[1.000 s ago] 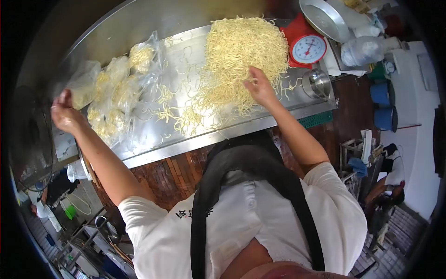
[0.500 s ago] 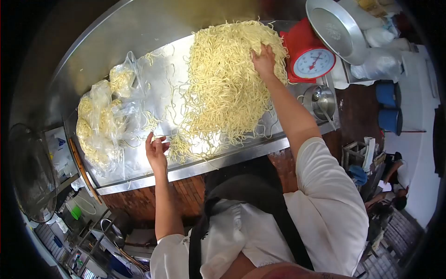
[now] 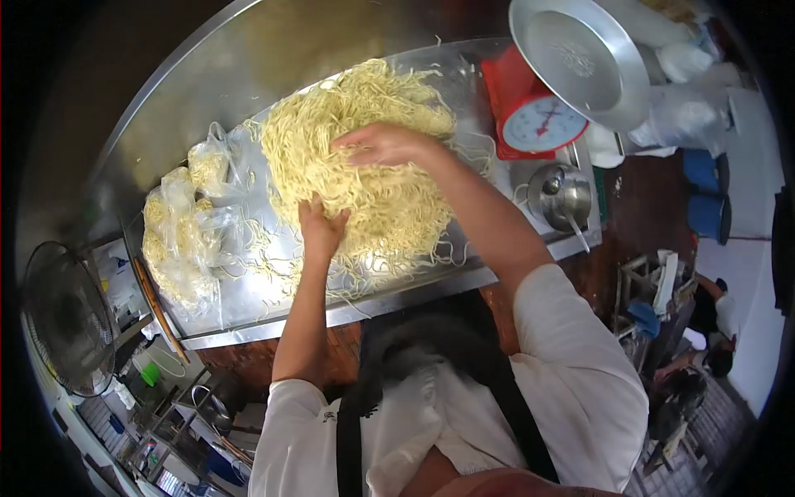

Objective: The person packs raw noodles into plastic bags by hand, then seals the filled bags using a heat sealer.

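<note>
A big heap of pale yellow noodles lies loose on the steel table. On top of the heap is my right hand, its fingers stretched to the left among the strands. My left hand presses against the near left side of the heap, thumb and fingers apart, with the fingertips touching noodles. Neither hand is closed round a bundle. Left of my left hand are several clear plastic bags with noodles inside, and stray strands lie between them and the heap.
A red dial scale with a round metal pan stands at the right. Beside it is a metal pot with a ladle in it. A wire strainer is at far left. Another person is at far right.
My right hand has swept left over the heap, and the noodles have shifted left, away from the scale. My left hand has moved up and right, from near the bags to the heap.
</note>
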A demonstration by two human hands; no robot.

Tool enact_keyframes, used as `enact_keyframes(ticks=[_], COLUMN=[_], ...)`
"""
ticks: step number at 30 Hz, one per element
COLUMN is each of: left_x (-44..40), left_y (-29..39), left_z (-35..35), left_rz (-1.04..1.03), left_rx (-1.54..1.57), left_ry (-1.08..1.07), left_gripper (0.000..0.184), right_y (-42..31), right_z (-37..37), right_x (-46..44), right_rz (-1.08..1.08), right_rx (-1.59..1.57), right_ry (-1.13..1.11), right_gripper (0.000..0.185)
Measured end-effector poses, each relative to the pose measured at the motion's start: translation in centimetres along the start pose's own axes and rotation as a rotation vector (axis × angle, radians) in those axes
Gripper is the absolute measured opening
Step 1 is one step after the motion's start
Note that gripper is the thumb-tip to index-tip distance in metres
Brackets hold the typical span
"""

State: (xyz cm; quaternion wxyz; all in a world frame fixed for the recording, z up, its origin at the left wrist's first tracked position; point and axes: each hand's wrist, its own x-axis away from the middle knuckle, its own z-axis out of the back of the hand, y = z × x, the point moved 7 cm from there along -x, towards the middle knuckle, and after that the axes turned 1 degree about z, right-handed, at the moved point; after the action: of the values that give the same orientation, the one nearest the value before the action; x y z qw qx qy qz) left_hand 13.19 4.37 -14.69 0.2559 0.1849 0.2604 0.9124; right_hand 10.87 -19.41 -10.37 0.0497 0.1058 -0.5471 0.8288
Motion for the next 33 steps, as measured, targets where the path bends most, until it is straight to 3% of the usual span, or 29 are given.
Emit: enact_keyframes(ticks=[1, 2, 4, 5, 7, 9, 11, 12, 14, 17, 18, 19, 20, 22, 23, 25, 27, 29, 31, 32, 33], left_x=[-0.2, -0.1, -0.6, -0.5, -0.9, -1.2, -0.9, -0.6, -1.0, -1.4, -1.1, -0.8, -1.1, -1.3, -1.1, -2.1, -1.8, -3.1, -2.6, -1.8, -1.8], left_y=[-1.1, -2.3, -2.5, -2.6, -2.7, -3.0, -3.7, -3.9, -3.4, -2.0, -1.3, -0.4, -2.1, -6.7, -6.2, -7.3, -4.8, -5.7, -8.6, -5.7, -8.6], left_z=[-0.8, -1.7, -2.1, -2.2, -2.2, -2.7, -3.0, -2.9, -2.8, -2.0, -1.5, -1.7, -2.8, -5.8, -6.1, -5.9, -3.4, -4.0, -4.4, -2.1, -1.9], left_rz=[-0.001, 0.001, -0.019, -0.026, -0.002, -0.004, -0.018, -0.002, 0.011, -0.168, -0.238, -0.356, -0.256, -0.042, -0.22, -0.199, -0.172, -0.153, -0.057, 0.21, 0.049], left_rx=[-0.054, -0.108, -0.098, -0.096, -0.077, -0.084, -0.116, -0.103, -0.063, 0.027, 0.083, -0.089, -0.157, -0.281, -0.484, -0.217, -0.053, -0.011, 0.062, -0.067, -0.047], left_ry=[0.015, 0.019, 0.037, 0.041, 0.017, 0.003, -0.005, -0.008, -0.008, 0.045, 0.038, -0.03, -0.169, -0.434, -0.353, -0.12, 0.056, -0.081, -0.179, -0.524, -0.426], left_gripper=[0.078, 0.077, 0.076, 0.075, 0.074, 0.073, 0.071, 0.07, 0.069, 0.053, 0.049, 0.042, 0.042, 0.043, 0.041, 0.039, 0.036, 0.035, 0.033, 0.033, 0.034], right_y=[1.7, 3.2, 9.4, 12.5, 18.1, 21.1, 18.4, 21.4, 17.1, 10.4, 8.1, 3.5, 0.4, 6.6, 8.7, 11.5, 18.2, 18.3, 12.1, 9.7, 7.2], right_z=[2.5, 6.9, 13.4, 15.1, 17.6, 18.6, 16.5, 12.7, 3.8, -6.1, -6.8, -4.1, -0.7, 3.9, 7.2, 11.0, 5.3, -1.3, -7.9, -7.9, -8.0], right_x=[0.8, 2.2, 3.8, 4.5, 1.8, -0.8, -5.5, -10.1, -13.1, -12.4, -10.3, -6.1, -1.9, -0.2, 2.7, 6.5, 2.3, -1.6, -1.1, 0.4, 2.0], right_rz=[-0.064, -0.03, 0.051, -0.035, -0.15, -0.215, -0.06, 0.227, 0.083, -0.019, -0.023, -0.08, -0.135, 0.143, -0.139, 0.107, -0.055, -0.105, -0.06, -0.046, -0.012], right_rx=[-0.116, -0.041, 0.185, 0.443, 0.705, 0.686, 0.563, -0.096, -0.309, -0.063, 0.287, 0.222, 0.163, 0.138, -0.127, 0.564, 0.316, -0.542, -0.792, -0.475, -0.16], right_ry=[0.11, 0.562, 1.137, 1.398, 1.635, 1.616, 1.139, 1.014, 0.647, 0.075, -0.07, -0.079, -0.086, 0.423, 0.715, 1.167, 0.876, 0.753, 0.613, 0.521, 0.454], right_gripper=[0.048, 0.032, 0.031, 0.032, 0.034, 0.037, 0.039, 0.037, 0.034, 0.032, 0.029, 0.028, 0.027, 0.028, 0.029, 0.033, 0.037, 0.041, 0.045, 0.047, 0.049])
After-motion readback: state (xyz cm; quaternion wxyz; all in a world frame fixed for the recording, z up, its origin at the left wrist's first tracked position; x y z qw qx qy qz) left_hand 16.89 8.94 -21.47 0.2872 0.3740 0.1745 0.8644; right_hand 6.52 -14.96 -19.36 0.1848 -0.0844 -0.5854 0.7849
